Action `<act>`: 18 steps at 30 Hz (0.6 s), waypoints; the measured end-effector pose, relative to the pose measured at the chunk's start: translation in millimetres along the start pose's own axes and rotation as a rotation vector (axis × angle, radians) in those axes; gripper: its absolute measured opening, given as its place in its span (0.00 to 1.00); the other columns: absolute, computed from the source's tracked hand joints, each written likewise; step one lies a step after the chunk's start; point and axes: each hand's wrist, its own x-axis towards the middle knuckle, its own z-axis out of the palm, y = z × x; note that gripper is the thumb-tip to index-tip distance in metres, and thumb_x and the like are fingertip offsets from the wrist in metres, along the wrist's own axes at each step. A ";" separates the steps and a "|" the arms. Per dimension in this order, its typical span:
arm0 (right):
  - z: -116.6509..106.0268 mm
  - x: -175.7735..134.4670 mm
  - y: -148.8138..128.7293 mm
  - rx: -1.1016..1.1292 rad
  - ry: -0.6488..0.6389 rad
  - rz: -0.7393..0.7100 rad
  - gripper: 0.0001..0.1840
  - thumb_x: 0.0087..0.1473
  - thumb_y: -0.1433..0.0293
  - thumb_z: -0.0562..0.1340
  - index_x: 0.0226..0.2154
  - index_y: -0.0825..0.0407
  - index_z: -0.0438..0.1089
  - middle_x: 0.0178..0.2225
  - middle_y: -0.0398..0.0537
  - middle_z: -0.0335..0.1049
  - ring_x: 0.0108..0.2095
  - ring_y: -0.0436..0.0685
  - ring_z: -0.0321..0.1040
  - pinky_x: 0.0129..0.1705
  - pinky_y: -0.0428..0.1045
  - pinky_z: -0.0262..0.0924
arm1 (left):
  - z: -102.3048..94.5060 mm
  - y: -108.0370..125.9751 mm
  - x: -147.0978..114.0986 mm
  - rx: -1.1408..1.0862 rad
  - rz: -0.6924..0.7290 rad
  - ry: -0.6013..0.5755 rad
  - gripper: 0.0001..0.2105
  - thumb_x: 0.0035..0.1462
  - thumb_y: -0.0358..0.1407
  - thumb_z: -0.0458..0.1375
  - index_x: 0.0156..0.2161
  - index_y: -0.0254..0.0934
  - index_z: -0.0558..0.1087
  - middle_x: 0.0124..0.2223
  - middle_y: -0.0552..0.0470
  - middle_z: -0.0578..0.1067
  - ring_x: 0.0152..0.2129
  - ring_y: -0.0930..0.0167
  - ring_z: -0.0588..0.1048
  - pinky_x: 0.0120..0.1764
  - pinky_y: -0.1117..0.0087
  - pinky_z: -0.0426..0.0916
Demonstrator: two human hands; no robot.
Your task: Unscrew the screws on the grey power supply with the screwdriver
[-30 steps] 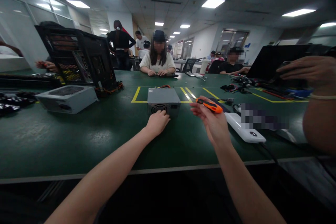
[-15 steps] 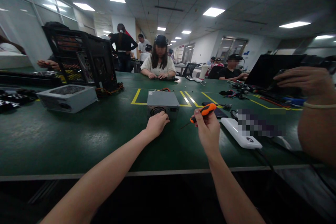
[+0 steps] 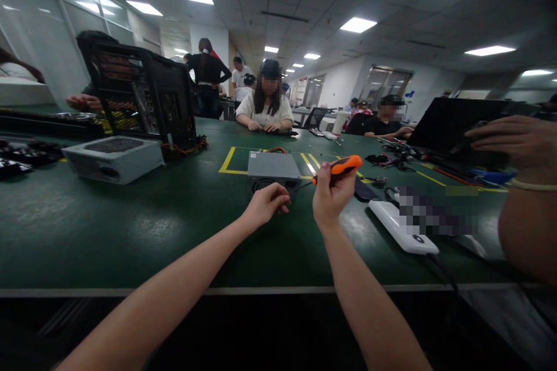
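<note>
A grey computer power supply [image 3: 275, 164] stands on the green table in front of me, its fan side facing me. My left hand [image 3: 266, 204] is just before that side, thumb and fingers drawn together; whatever they may pinch is too small to make out. In my right hand [image 3: 331, 200] is an orange and black screwdriver [image 3: 346, 168], gripped by the handle. Its thin shaft points left, with the tip close to my left fingertips and the front of the power supply. Whether the tip touches anything is hidden by my fingers.
Left of me lie a second power supply [image 3: 114, 159] and an open black computer case [image 3: 139, 95]. On the right are a white power bank [image 3: 402, 227] with a cable and a dark phone-like slab [image 3: 364, 190]. A co-worker's hand [image 3: 516, 142] reaches in at the right; another person sits opposite.
My right hand has brought the screwdriver left and slightly up, its tip now by my left fingers. My left hand has shifted a little right, its fingertips turned toward the tip.
</note>
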 end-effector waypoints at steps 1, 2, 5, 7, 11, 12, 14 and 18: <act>-1.3 0.0 1.2 -0.003 0.009 0.002 0.15 0.50 0.54 0.54 0.31 0.48 0.58 0.25 0.43 0.60 0.27 0.53 0.64 0.31 0.49 0.60 | -0.7 -0.7 0.6 -0.025 -0.004 -0.004 0.05 0.53 0.34 0.54 0.33 0.34 0.65 0.29 0.53 0.72 0.22 0.75 0.73 0.22 0.77 0.64; -2.3 0.4 1.6 -0.005 0.011 0.003 0.15 0.50 0.54 0.54 0.31 0.48 0.58 0.25 0.43 0.60 0.27 0.53 0.64 0.31 0.49 0.59 | -1.3 -1.1 1.1 -0.056 -0.014 -0.009 0.05 0.53 0.35 0.54 0.33 0.34 0.65 0.29 0.53 0.72 0.22 0.75 0.73 0.22 0.77 0.63; -3.5 1.0 0.3 0.003 -0.011 0.003 0.14 0.50 0.54 0.54 0.30 0.47 0.57 0.25 0.43 0.59 0.26 0.53 0.63 0.30 0.49 0.59 | -2.3 -1.2 2.4 -0.169 -0.080 -0.022 0.07 0.52 0.36 0.56 0.33 0.33 0.67 0.28 0.53 0.71 0.22 0.77 0.72 0.22 0.78 0.62; -3.6 0.6 -0.8 0.020 -0.013 0.001 0.14 0.50 0.55 0.55 0.30 0.47 0.57 0.24 0.42 0.59 0.25 0.52 0.63 0.30 0.49 0.59 | -2.5 -1.5 2.8 -0.248 -0.131 -0.020 0.09 0.51 0.38 0.57 0.33 0.32 0.68 0.28 0.53 0.71 0.21 0.78 0.71 0.22 0.79 0.61; -4.6 -0.9 -2.2 0.095 0.011 -0.012 0.12 0.50 0.57 0.55 0.30 0.48 0.57 0.25 0.42 0.59 0.24 0.51 0.62 0.30 0.49 0.59 | -3.6 -4.9 3.8 -0.362 -0.181 -0.028 0.13 0.48 0.41 0.60 0.34 0.32 0.69 0.28 0.53 0.71 0.21 0.80 0.69 0.22 0.79 0.59; -4.9 -1.2 -2.6 0.111 0.009 -0.011 0.12 0.50 0.57 0.55 0.30 0.48 0.57 0.25 0.41 0.59 0.24 0.51 0.62 0.30 0.49 0.59 | -4.0 -6.0 4.0 -0.376 -0.185 -0.032 0.14 0.47 0.42 0.61 0.34 0.32 0.69 0.29 0.53 0.71 0.21 0.80 0.69 0.22 0.80 0.59; -5.3 -1.7 -3.7 0.119 -0.004 -0.001 0.12 0.50 0.57 0.55 0.31 0.48 0.57 0.24 0.41 0.59 0.24 0.51 0.62 0.30 0.49 0.59 | -4.7 -7.4 4.2 -0.393 -0.189 -0.039 0.15 0.46 0.43 0.61 0.34 0.32 0.69 0.29 0.53 0.71 0.21 0.80 0.68 0.22 0.80 0.58; -5.1 -2.7 -5.6 0.104 -0.037 0.012 0.13 0.51 0.56 0.55 0.30 0.48 0.57 0.23 0.41 0.59 0.23 0.51 0.62 0.30 0.49 0.61 | -4.9 -6.9 3.9 -0.396 -0.182 -0.052 0.16 0.45 0.44 0.62 0.33 0.33 0.69 0.29 0.54 0.70 0.20 0.81 0.68 0.22 0.79 0.58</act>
